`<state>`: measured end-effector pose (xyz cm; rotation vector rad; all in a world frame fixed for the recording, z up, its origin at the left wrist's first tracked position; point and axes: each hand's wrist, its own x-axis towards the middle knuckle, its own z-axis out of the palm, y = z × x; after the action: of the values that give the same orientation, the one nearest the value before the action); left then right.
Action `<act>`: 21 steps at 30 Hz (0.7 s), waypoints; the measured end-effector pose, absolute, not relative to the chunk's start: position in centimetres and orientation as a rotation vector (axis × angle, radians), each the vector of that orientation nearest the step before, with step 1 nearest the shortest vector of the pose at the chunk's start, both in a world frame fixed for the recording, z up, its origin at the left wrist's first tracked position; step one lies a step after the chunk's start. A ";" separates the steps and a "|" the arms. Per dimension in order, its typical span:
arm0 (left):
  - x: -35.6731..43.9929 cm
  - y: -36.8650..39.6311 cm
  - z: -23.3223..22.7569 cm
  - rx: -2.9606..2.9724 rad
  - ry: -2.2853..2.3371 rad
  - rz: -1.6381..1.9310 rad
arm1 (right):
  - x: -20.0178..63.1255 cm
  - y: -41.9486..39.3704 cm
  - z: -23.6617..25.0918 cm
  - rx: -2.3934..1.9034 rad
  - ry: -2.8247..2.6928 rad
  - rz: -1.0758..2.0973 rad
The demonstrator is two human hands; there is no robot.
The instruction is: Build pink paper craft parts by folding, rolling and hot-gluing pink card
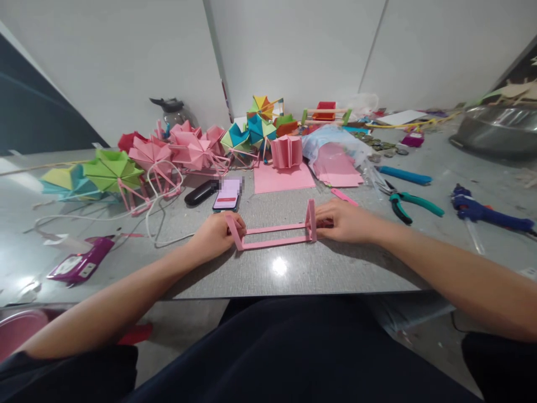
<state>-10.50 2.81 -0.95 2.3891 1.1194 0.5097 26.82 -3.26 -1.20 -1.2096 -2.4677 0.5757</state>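
Observation:
A pink stick frame (277,242) stands on the grey table in front of me, two long bars joining a triangular support at either end. My left hand (218,234) is closed on the left support, with some fingertips hidden behind it. Around the right support, fingers of my right hand (342,220) are bent and gripping its outer side. Just beyond the frame lie a phone (227,196) with a lit screen and a pink cutter (344,196). A folded pink paper wheel (287,152) rests on a pink paper sheet (281,178) farther back.
Folded paper wheels on stands, among them a green one (113,170), crowd the back left. Teal-handled pliers (413,204), a blue glue gun (490,210) and a metal bowl (499,131) are at right. A purple power strip (84,260) and white cable (151,221) lie left.

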 end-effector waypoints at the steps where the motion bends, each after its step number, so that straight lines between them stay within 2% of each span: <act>1: -10.5 2.8 -0.9 2.391 1.123 0.511 | 26.8 -3.2 -1.3 -1.219 -2.470 0.566; 21: -10.4 2.9 -0.8 2.489 1.165 0.391 | 26.7 -3.3 -1.9 -1.272 -2.407 0.635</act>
<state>-10.42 2.87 -0.77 2.4892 1.1650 0.3914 26.73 -3.29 -1.94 -1.2718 -2.4071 0.6349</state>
